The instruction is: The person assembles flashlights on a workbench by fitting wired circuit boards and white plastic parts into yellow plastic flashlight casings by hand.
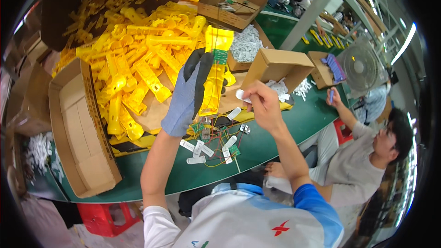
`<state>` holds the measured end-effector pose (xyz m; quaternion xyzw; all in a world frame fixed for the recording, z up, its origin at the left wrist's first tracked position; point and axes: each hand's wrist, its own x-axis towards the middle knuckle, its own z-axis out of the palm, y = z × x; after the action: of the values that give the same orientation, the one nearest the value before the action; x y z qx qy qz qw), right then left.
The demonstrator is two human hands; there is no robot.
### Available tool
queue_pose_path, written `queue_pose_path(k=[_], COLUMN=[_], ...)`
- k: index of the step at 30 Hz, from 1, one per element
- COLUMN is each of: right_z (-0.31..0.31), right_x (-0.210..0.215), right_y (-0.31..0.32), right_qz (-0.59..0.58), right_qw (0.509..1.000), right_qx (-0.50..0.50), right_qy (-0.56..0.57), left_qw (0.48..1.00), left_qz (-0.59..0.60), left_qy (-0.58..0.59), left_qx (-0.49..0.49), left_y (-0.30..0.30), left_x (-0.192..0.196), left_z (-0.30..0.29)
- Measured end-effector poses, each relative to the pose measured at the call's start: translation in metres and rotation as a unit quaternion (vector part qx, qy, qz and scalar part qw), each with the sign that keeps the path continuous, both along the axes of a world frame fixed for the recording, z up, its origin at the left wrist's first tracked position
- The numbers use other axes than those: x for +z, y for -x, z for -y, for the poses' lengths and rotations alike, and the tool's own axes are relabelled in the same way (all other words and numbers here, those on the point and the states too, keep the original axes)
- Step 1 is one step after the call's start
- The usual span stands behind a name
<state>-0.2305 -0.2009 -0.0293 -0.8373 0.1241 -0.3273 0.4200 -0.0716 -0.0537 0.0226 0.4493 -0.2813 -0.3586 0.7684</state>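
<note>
In a grey-blue and black glove, my left hand [186, 92] grips a yellow plastic housing [212, 89] upright, wide end away from me. A small green circuit board [220, 57] with thin wires lies against this housing near its upper end. Bare and to the right, my right hand [265, 105] pinches a small white rounded plastic piece [240, 95], held apart from the housing. Below both hands, several white strips [196, 160], wires and green boards [234, 150] lie tangled on the green table [257, 144].
A large heap of yellow housings [151, 41] fills the far left. An open cardboard box [85, 133] leans at left. Boxes with white parts [245, 43] stand at the back, beside another carton [275, 66]. A co-worker [353, 170] sits at right; a fan [363, 66] stands beyond.
</note>
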Motion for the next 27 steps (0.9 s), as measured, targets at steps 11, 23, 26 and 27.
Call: queue_pose_path(k=[11, 23, 26, 27], right_z=[-0.011, 0.013, 0.021, 0.024], right_x=[0.051, 0.037, 0.042, 0.043], right_y=[-0.055, -0.074, -0.068, -0.068], right_qz=[0.105, 0.215, 0.148, 0.134], right_qw=[0.994, 0.940, 0.932, 0.931], right_qx=[0.013, 0.211, 0.166, 0.169], right_qy=[-0.025, -0.159, -0.287, -0.295], left_qw=[0.999, 0.991, 0.993, 0.991], left_qz=[0.030, -0.132, -0.121, -0.133], left_qy=[0.026, 0.005, 0.020, 0.026], left_qx=[0.037, -0.029, -0.002, 0.011], left_y=[0.002, -0.003, 0.000, 0.000], left_x=[-0.017, -0.016, -0.014, -0.017], left_z=[0.017, 0.017, 0.023, 0.026])
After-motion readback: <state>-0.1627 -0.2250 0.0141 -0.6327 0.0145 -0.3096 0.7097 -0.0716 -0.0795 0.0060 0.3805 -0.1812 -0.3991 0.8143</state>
